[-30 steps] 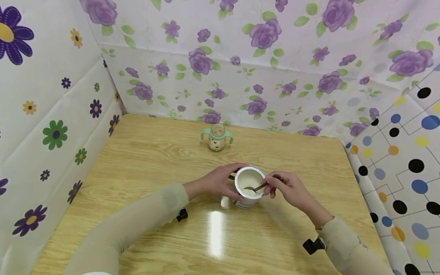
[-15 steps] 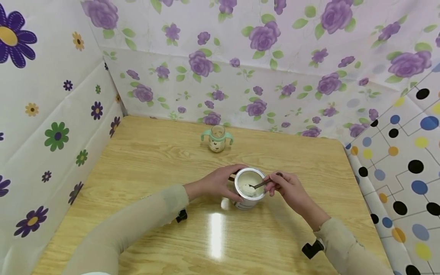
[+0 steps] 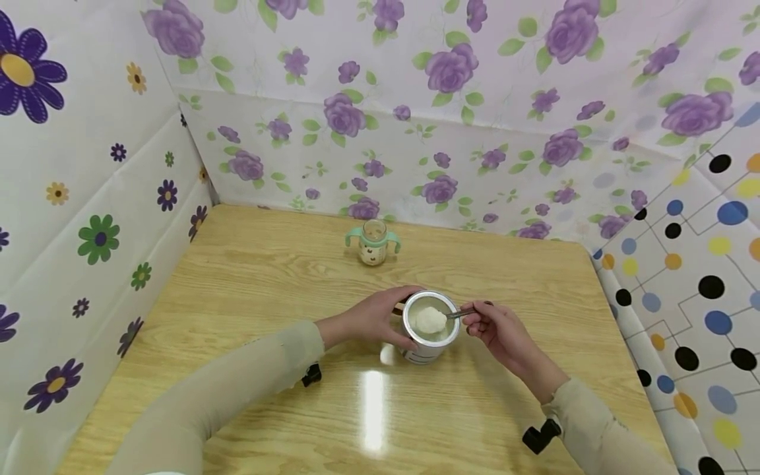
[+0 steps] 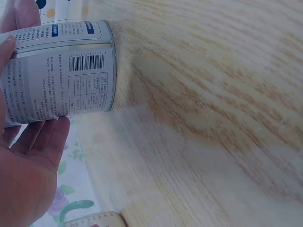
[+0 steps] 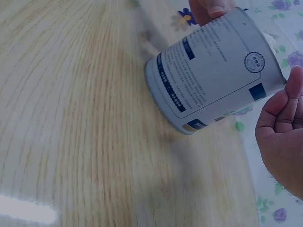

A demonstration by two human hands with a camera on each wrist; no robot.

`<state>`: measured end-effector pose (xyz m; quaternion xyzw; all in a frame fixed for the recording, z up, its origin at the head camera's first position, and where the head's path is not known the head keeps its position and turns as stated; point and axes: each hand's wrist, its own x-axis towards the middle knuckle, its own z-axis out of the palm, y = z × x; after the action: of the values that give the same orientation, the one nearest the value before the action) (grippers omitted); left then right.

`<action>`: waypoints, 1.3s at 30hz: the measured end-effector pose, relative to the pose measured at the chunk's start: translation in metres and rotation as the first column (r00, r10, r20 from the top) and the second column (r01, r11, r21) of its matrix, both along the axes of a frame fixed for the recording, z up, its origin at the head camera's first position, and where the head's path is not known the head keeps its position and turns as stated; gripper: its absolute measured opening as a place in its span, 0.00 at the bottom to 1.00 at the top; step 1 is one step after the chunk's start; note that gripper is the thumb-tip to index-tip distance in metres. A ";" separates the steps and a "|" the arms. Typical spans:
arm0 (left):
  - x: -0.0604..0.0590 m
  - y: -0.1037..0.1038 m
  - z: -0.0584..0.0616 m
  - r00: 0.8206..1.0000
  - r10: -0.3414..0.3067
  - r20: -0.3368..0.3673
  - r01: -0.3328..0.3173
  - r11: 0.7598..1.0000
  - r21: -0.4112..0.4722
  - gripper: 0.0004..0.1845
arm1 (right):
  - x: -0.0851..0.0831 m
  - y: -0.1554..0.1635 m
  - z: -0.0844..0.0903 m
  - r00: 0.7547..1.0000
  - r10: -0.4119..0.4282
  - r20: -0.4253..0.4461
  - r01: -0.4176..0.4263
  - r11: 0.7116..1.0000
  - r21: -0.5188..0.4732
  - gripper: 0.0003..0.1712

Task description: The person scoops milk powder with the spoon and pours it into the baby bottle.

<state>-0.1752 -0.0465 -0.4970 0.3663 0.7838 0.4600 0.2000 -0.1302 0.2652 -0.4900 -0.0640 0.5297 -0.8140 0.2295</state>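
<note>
An open tin (image 3: 424, 355) of pale powder stands on the table, a printed label around its side. My left hand (image 3: 375, 318) grips it from the left, thumb at the front and fingers round the back; the left wrist view shows the same tin (image 4: 61, 75) with the fingers against its label. Pinched in my right hand (image 3: 503, 333) is a spoon (image 3: 460, 314), reaching over the tin's right rim. A heaped scoop of powder (image 3: 430, 320) sits on the spoon's end, over the opening. In the right wrist view the fingers meet beside the tin's rim (image 5: 279, 52).
Behind the tin stands a lidless baby bottle (image 3: 373, 253) with mint-green side handles. The wooden table (image 3: 267, 264) is bounded by flower-patterned sheets at the back and left, and a dotted sheet (image 3: 683, 316) on the right.
The spoon has come up out of the powder with a heap on it, its handle now nearly level. My left hand keeps its grip on the tin; the bottle has not moved.
</note>
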 end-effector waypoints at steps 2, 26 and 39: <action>0.000 0.000 0.000 1.000 0.001 0.001 -0.001 1.000 0.001 0.55 | 0.000 0.001 -0.002 1.000 0.007 0.007 -0.007 1.000 -0.020 0.25; 0.000 -0.001 -0.001 1.000 -0.013 -0.024 0.013 1.000 0.008 0.54 | 0.004 -0.001 -0.002 0.998 -0.051 -0.020 0.051 0.999 -0.002 0.23; 0.001 -0.001 -0.005 1.000 -0.006 -0.021 0.006 1.000 0.023 0.54 | 0.005 -0.003 -0.003 0.996 -0.075 -0.051 0.077 0.996 0.038 0.23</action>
<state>-0.1744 -0.0479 -0.5021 0.3756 0.7794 0.4646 0.1889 -0.1253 0.2623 -0.4932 -0.0596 0.5534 -0.8096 0.1865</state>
